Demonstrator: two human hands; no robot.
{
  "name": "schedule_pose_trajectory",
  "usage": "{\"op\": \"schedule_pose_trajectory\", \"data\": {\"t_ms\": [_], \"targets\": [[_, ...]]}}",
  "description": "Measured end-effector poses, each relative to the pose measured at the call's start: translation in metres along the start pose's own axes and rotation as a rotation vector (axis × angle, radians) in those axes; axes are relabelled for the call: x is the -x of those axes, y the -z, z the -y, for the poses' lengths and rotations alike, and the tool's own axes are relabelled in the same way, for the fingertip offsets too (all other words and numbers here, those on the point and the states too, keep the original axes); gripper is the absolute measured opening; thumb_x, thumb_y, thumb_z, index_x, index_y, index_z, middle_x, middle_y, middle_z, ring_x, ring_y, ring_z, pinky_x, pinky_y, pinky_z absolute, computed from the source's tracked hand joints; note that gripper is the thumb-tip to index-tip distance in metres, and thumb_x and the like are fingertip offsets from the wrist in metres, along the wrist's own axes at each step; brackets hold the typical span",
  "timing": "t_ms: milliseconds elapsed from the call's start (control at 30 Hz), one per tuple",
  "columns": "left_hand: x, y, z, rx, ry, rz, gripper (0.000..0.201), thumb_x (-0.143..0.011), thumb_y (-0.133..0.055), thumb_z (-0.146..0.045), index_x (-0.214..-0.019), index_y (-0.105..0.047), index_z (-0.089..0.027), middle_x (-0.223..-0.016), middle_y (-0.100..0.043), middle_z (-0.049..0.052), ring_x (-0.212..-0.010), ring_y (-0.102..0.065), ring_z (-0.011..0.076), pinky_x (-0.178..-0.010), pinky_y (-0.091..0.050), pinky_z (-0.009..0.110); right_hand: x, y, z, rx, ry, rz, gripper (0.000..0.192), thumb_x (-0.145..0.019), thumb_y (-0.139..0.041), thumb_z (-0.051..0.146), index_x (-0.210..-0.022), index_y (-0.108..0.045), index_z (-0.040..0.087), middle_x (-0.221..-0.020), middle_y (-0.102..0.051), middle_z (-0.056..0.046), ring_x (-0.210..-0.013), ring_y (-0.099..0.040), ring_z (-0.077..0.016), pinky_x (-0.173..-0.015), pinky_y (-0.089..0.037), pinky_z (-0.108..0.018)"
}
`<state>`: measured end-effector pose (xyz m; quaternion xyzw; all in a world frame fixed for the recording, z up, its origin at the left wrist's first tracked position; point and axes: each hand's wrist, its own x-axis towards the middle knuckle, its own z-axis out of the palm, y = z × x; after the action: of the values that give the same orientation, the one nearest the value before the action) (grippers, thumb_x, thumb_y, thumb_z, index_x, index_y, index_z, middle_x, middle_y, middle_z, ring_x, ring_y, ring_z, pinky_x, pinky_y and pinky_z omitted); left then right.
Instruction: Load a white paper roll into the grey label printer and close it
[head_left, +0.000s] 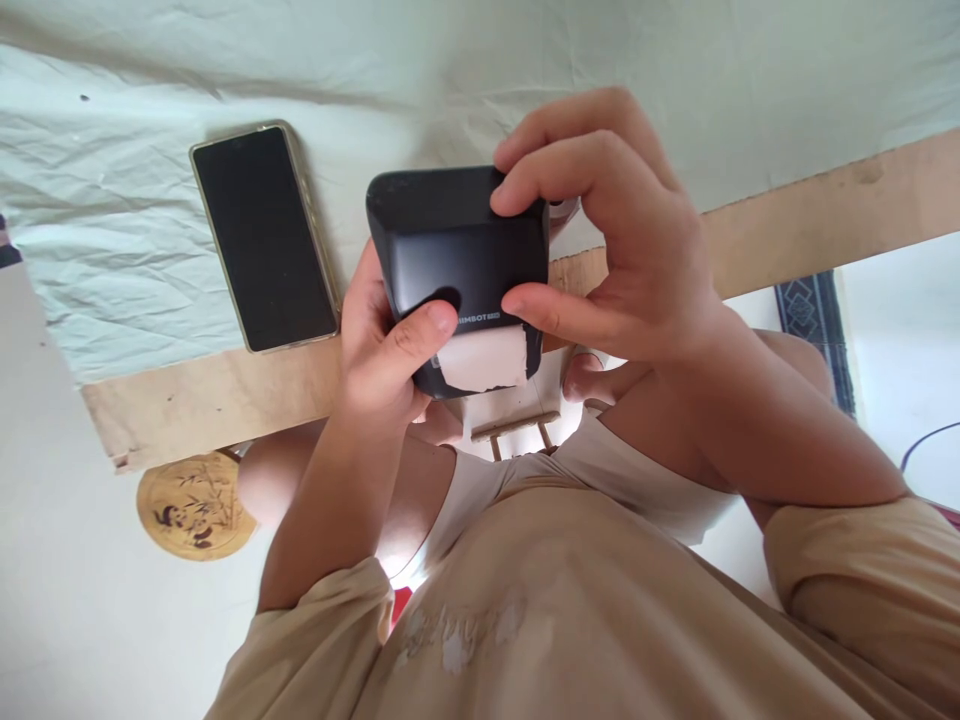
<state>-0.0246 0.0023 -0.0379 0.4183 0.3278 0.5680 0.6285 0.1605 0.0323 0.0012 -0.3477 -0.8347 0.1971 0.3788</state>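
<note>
Blk printer (461, 260) held over near edge of tabletop (210, 393), long axis approx. square to it, paper (484, 360) end pointing twd shirt (600, 600). L grip (371, 350) closed on its L side; R grip (649, 240) pinching R side. Phone (266, 240) flat to L, nr same edge.

Bright, soft light; floor (900, 350) washed out; edges stretched.

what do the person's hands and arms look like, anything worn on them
The left hand and right hand are bare, without gloves. No watch or bracelet shows on the wrists, and the forearms are uncovered. The loose tan left sleeve and right sleeve end near the elbows. No ring shows, though part of the left hand is hidden.
</note>
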Motion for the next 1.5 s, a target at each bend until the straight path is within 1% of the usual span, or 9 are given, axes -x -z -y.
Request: {"op": "schedule_pose_trajectory", "data": {"t_ms": [133, 300, 467, 767, 1000, 1133, 1267, 1400, 1500], "targets": [[-0.002, -0.001, 0.002, 0.043, -0.005, 0.024, 0.045, -0.072, -0.072, -0.032, -0.112, -0.060, -0.016, -0.089, -0.063, 0.003, -0.078, -0.065, 0.0148, -0.070, -0.056, 0.032, 0.003, -0.001, 0.002, 0.027, -0.036, -0.001, 0.029, -0.082, -0.061, 0.036, -0.106, -0.052, 0.023, -0.116, -0.058, -0.004, -0.109, -0.056, -0.0143, -0.079, -0.055, -0.029], [-0.001, 0.000, 0.002, 0.022, 0.032, 0.027, 0.047, -0.072, -0.071, -0.032, -0.115, -0.058, -0.017, -0.087, -0.062, 0.003, -0.085, -0.067, 0.0188, -0.073, -0.057, 0.034, 0.005, -0.005, 0.000, 0.033, -0.029, -0.034, 0.027, -0.083, -0.058, 0.040, -0.104, -0.053, 0.023, -0.114, -0.058, -0.005, -0.107, -0.056, -0.0144, -0.079, -0.054, -0.030], [-0.002, 0.001, 0.001, 0.037, 0.038, 0.033, 0.050, -0.070, -0.073, -0.031, -0.114, -0.057, -0.015, -0.087, -0.062, 0.003, -0.072, -0.063, 0.0135, -0.071, -0.055, 0.033, 0.005, -0.007, -0.003, 0.021, 0.003, -0.045, 0.026, -0.084, -0.058, 0.039, -0.104, -0.053, 0.023, -0.114, -0.058, -0.005, -0.107, -0.056, -0.0135, -0.076, -0.053, -0.027], [-0.001, -0.002, -0.001, -0.008, 0.065, 0.004, 0.040, -0.071, -0.072, -0.031, -0.106, -0.060, -0.015, -0.089, -0.062, 0.003, -0.079, -0.064, 0.0165, -0.078, -0.054, 0.037, 0.007, -0.008, -0.003, 0.040, -0.037, -0.047, 0.029, -0.082, -0.061, 0.039, -0.106, -0.051, 0.026, -0.117, -0.057, -0.004, -0.106, -0.057, -0.0141, -0.077, -0.052, -0.028], [-0.003, -0.001, 0.004, 0.026, 0.035, -0.006, 0.042, -0.069, -0.074, -0.032, -0.103, -0.060, -0.014, -0.084, -0.061, 0.001, -0.078, -0.061, 0.0116, -0.062, -0.049, 0.023, 0.010, -0.010, -0.007, 0.060, -0.021, -0.064, 0.030, -0.083, -0.060, 0.038, -0.109, -0.049, 0.027, -0.119, -0.057, -0.002, -0.111, -0.058, -0.0137, -0.079, -0.053, -0.029], [-0.003, -0.003, 0.004, 0.025, 0.011, -0.022, 0.043, -0.071, -0.074, -0.032, -0.107, -0.059, -0.016, -0.084, -0.060, 0.000, -0.082, -0.063, 0.0122, -0.073, -0.053, 0.027, 0.013, -0.012, -0.011, 0.094, 0.017, -0.106, 0.030, -0.085, -0.058, 0.039, -0.111, -0.050, 0.027, -0.124, -0.058, -0.001, -0.110, -0.060, -0.0138, -0.083, -0.053, -0.031], [-0.004, -0.004, 0.006, 0.045, -0.002, -0.029, 0.041, -0.073, -0.071, -0.031, -0.109, -0.057, -0.016, -0.085, -0.060, 0.000, -0.083, -0.064, 0.0139, -0.083, -0.055, 0.034, 0.014, -0.015, -0.019, 0.054, 0.102, -0.258, 0.019, -0.087, -0.051, 0.026, -0.106, -0.053, 0.023, -0.109, -0.064, 0.001, -0.106, -0.061, -0.0126, -0.088, -0.051, -0.031], [-0.005, -0.005, 0.005, 0.109, -0.005, -0.038, 0.033, -0.075, -0.070, -0.029, -0.104, -0.058, -0.017, -0.085, -0.060, 0.000, -0.096, -0.064, 0.0151, -0.089, -0.052, 0.030, 0.011, -0.018, -0.024, -0.067, 0.089, -0.474, 0.022, -0.075, -0.043, 0.009, -0.092, -0.054, 0.017, -0.084, -0.059, 0.002, -0.074, -0.059, -0.0060, -0.064, -0.039, -0.024], [-0.005, -0.004, 0.004, 0.110, 0.016, -0.036, 0.034, -0.075, -0.071, -0.031, -0.103, -0.059, -0.017, -0.085, -0.059, 0.001, -0.092, -0.064, 0.0154, -0.082, -0.053, 0.029, 0.011, -0.016, -0.020, -0.167, 0.025, -0.518, 0.026, -0.067, -0.039, 0.005, -0.087, -0.053, 0.016, -0.076, -0.052, 0.003, -0.066, -0.054, -0.0025, -0.063, -0.033, -0.024]]}}
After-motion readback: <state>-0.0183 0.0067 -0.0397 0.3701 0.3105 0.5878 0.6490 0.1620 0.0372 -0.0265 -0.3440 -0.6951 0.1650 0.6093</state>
